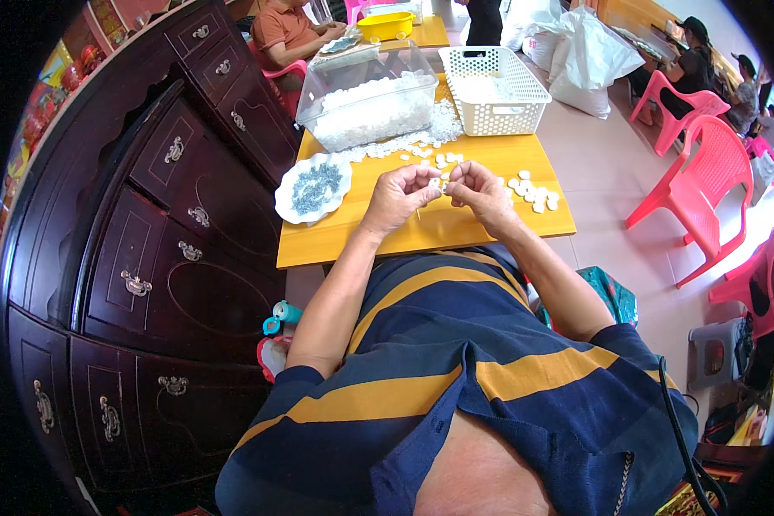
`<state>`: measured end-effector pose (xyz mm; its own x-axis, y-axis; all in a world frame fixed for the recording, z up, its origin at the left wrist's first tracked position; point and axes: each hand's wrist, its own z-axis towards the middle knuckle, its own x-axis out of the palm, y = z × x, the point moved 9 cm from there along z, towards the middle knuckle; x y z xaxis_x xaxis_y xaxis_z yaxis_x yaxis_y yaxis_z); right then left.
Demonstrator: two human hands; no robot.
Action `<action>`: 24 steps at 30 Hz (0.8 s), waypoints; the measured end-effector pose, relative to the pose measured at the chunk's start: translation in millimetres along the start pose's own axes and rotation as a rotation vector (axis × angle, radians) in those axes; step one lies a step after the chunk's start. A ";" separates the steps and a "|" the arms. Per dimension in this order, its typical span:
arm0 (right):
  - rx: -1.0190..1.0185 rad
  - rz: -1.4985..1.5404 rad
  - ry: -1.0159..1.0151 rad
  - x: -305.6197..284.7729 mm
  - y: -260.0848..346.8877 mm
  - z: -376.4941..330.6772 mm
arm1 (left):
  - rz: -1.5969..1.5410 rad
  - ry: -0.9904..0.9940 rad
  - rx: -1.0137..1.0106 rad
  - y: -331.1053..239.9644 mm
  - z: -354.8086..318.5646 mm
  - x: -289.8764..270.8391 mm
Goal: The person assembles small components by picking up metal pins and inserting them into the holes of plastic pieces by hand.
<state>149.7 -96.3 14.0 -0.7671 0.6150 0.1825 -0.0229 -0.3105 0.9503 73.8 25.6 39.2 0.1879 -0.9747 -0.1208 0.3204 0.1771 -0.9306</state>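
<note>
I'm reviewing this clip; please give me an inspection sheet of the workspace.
Surface: yellow-orange tabletop, partly covered.
Work pieces: small white piece at the fingertips; white pieces loose to the right; scalloped white plate of blue-grey bits.
Clutter: clear bin and perforated basket at the far side; clear bits spread before the bin.
Hands: left hand pinches the piece; right hand meets it, grip too small to tell.
Cables: black cable by the wearer's right side.
Surroundings: dark cabinet left; pink chairs, white sacks, seated people.
</note>
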 end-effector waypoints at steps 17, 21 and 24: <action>0.212 0.022 0.003 1.0 -23.6 -4.4 | 0.057 0.040 -0.034 -2.6 -2.0 5.9; 0.292 0.122 0.043 6.0 -28.3 -7.1 | 0.105 0.059 -0.052 3.5 -2.5 5.1; 0.304 0.157 0.050 5.5 -32.1 -5.1 | 0.233 0.034 0.003 -3.2 -1.9 6.1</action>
<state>142.9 -86.6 -16.8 -0.7767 0.5383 0.3270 0.2843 -0.1637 0.9447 72.1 18.8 40.8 0.2256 -0.9114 -0.3441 0.2747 0.3984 -0.8751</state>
